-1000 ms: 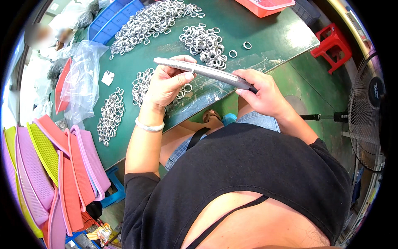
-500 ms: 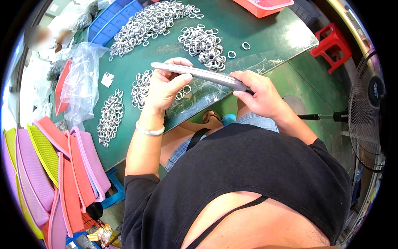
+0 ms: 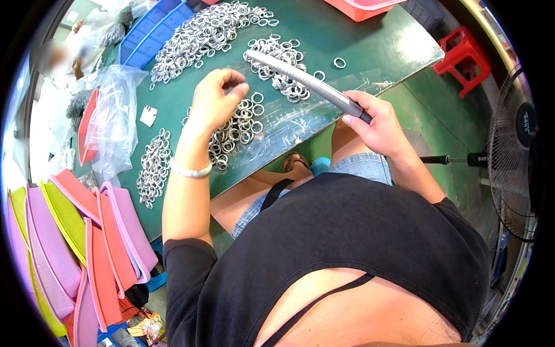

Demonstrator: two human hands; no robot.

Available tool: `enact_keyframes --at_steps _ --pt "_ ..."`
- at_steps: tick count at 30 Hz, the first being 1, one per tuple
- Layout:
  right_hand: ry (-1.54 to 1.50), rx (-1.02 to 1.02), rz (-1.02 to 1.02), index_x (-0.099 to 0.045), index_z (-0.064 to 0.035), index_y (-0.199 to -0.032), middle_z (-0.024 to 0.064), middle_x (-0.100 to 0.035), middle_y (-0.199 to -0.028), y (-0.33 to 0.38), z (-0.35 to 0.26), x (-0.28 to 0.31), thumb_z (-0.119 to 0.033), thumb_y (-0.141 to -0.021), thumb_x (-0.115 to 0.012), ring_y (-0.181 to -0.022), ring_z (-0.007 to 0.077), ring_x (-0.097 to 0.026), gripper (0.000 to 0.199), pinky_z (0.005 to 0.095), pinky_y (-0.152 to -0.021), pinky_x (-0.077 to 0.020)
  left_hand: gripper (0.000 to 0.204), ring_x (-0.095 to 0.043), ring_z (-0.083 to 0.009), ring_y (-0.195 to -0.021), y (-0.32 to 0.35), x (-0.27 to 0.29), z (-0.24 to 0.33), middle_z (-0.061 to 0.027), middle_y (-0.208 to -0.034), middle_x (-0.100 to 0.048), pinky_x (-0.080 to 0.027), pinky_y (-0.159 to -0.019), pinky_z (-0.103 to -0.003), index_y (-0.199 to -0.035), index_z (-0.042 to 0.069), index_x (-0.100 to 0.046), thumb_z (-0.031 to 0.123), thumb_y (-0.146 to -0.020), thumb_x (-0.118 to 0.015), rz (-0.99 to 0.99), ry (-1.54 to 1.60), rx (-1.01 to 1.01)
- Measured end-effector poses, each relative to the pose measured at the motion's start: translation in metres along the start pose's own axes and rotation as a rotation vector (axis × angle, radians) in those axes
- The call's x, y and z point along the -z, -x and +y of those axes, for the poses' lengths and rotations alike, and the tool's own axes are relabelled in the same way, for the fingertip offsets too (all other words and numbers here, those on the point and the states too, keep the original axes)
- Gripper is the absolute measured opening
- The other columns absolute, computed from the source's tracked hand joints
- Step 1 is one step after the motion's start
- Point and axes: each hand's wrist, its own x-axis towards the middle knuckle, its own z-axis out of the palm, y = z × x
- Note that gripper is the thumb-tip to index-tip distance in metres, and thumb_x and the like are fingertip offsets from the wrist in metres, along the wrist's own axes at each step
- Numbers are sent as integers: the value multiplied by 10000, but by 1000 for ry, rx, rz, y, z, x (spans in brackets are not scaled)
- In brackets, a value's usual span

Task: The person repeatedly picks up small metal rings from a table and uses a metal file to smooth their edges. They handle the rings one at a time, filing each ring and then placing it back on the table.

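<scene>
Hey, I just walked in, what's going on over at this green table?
A person is sitting at the table, gripping the dark handle end of a long tapered rod in the right hand, with the pale tip pointing away. The left hand is off the rod, fingers curled beside the nearest heap of rings; whether it holds one can't be made out. More rings lie in separate heaps, the biggest beside a blue bin.

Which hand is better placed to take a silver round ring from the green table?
Probably the left hand: it looks empty, near silver round rings; the right hand holds a grey tapered rod.
</scene>
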Motion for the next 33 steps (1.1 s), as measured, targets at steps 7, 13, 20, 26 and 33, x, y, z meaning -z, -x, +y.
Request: enact_keyframes --at_steps 7,13,20,26,33 --pt "5 5 10 -584 19 -1061 145 -635 -908 0 1 3 -14 -720 -665 -777 228 -621 352 299 -701 -477 238 -641 -226 -716 -44 -37 -6 -129 -765 -666 -491 -684 -320 -870 26 -675 215 -726 -662 -44 -156 115" --pt "-3 -4 6 -584 19 -1054 141 -634 -887 0 3 5 -11 -721 -660 -754 224 -616 342 297 -687 -474 109 -584 -104 -646 -42 -26 -12 -36 -719 -636 -461 -580 -235 -874 6 -637 63 -791 -596 12 280 125" --pt "2 -42 -64 -588 5 -1037 144 -622 -859 -4 -5 5 -8 -718 -649 -743 227 -612 325 299 -681 -472 158 -636 -137 -721 -18 -18 5 -86 -855 -646 -488 -602 -230 -1034 -14 -567 71 -909 -523 76 630 16" --pt "66 0 -60 -591 -1 -1039 158 -623 -875 -4 -12 4 -12 -709 -648 -770 265 -621 335 315 -690 -476 232 -643 -173 -811 -6 -16 14 -115 -934 -633 -523 -678 -263 -1115 -37 -547 44 -898 -528 28 913 -30" --pt "164 95 -65 -563 28 -1087 127 -614 -898 -2 -13 4 15 -722 -639 -785 231 -607 373 302 -717 -470 345 -625 -162 -793 3 -13 14 -98 -960 -624 -508 -680 -254 -1201 -40 -485 21 -869 -558 20 918 -34"
